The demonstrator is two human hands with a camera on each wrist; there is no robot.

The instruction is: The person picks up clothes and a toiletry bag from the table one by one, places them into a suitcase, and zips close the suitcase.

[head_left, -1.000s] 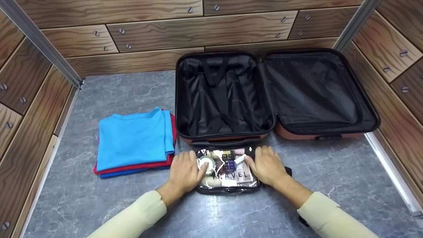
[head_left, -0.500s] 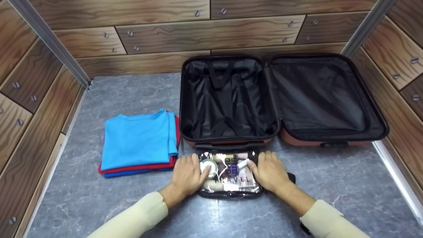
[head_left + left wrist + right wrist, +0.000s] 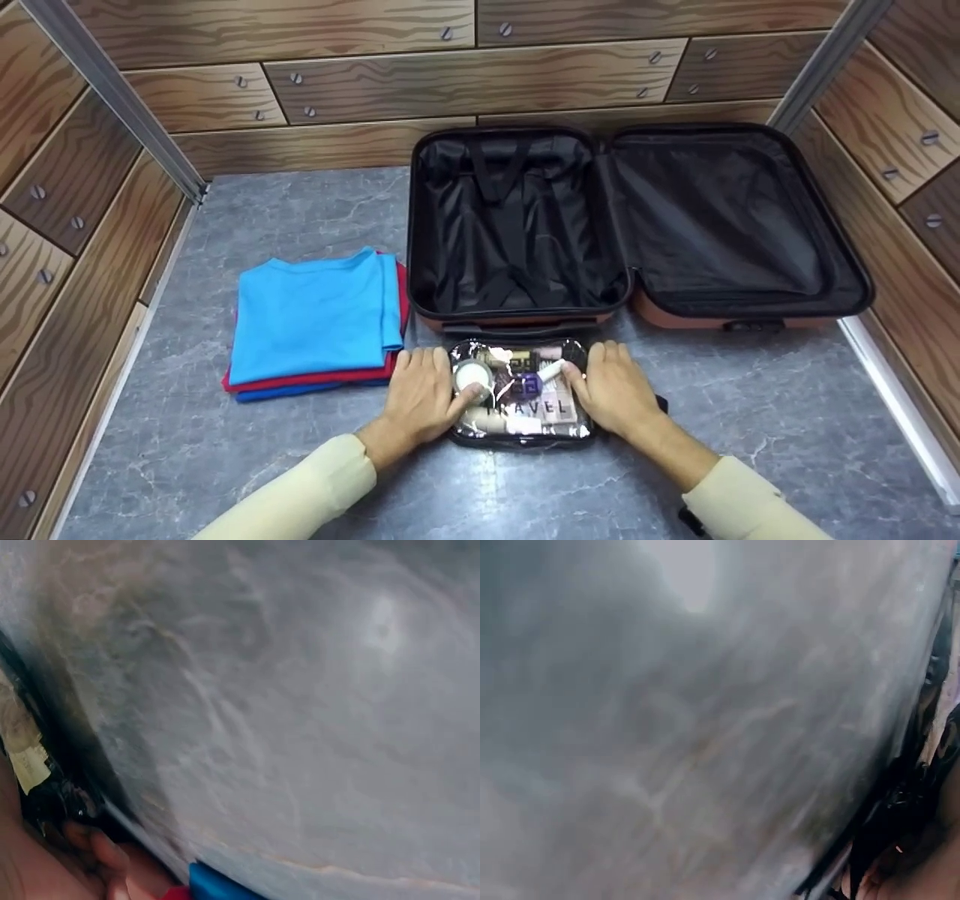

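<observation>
A clear toiletry bag [image 3: 525, 420] with black edging and the word TRAVEL lies flat on the floor in the head view. Bottles, a round white item and other small cosmetics show through its top. My left hand [image 3: 420, 394] grips its left side, thumb over the clear top. On the right side my right hand [image 3: 616, 386] holds it the same way. Curled fingers [image 3: 97, 847] of the left hand show at the bag's edge in the left wrist view. In the right wrist view the bag's black edge [image 3: 900, 802] meets the right hand, mostly out of frame.
An open suitcase [image 3: 517, 319] with black lining lies just beyond the bag, its second half [image 3: 735, 225] to the right. Left of the bag sits a stack of folded shirts [image 3: 315, 322], light blue over red and blue. Wood-patterned walls [image 3: 375, 82] enclose the grey marbled floor [image 3: 300, 210].
The head view has shifted slightly, so everything sits a little lower and further right than a second ago. Both hands keep their hold on the toiletry bag, which stays in place.
</observation>
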